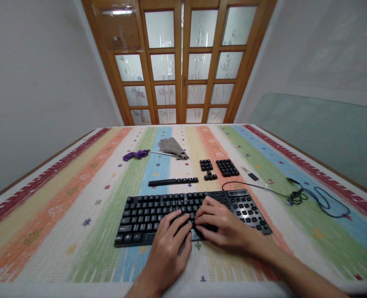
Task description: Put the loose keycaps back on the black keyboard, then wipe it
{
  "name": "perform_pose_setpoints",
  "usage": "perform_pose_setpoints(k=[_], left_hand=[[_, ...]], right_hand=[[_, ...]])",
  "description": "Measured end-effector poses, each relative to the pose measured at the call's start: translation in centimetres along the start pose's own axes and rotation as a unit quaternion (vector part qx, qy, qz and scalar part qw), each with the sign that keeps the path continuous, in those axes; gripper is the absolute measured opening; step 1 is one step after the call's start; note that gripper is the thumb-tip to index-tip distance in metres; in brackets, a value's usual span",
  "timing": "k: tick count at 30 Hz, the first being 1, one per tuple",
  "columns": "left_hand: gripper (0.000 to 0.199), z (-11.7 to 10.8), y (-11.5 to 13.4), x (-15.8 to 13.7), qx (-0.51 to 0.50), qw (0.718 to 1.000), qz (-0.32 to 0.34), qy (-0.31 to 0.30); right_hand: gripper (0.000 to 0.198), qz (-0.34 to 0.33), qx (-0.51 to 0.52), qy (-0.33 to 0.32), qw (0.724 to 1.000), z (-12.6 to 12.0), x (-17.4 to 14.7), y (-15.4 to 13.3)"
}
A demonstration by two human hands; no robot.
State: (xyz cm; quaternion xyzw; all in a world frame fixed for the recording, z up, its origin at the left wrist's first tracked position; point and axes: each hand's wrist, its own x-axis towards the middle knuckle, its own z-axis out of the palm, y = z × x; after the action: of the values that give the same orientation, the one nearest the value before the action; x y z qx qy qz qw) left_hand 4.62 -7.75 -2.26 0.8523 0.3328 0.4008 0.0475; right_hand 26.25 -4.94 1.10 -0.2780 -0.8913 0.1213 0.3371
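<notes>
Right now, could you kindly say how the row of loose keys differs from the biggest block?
The row of loose keys is a single line, while the biggest block has several rows. The row includes one long bar; the block has nothing that long. The row lies farther left than the block. Both are black and lie on the tablecloth, off the keyboard.

Your left hand and right hand are resting side by side on the keyboard. Beyond your left hand, past the keyboard, a key row is lying; behind it a cloth is lying, a sock-like fabric sitting farther left. Beyond your right hand, key groups are sitting; rightward, a cable is trailing.
</notes>
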Motion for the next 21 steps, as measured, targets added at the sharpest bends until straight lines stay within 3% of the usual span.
perform_pose_setpoints(k=[11,21], left_hand=[[0.032,0.07,0.08,0.05,-0.006,1.000,0.003,-0.028],[0.037,-0.15,0.29,0.13,0.005,0.998,0.033,-0.058]], right_hand=[[0.013,-0.002,-0.014,-0.005,1.000,-0.05,-0.19,0.02],[0.008,0.035,-0.019,0.016,0.999,-0.19,-0.12,0.16]])
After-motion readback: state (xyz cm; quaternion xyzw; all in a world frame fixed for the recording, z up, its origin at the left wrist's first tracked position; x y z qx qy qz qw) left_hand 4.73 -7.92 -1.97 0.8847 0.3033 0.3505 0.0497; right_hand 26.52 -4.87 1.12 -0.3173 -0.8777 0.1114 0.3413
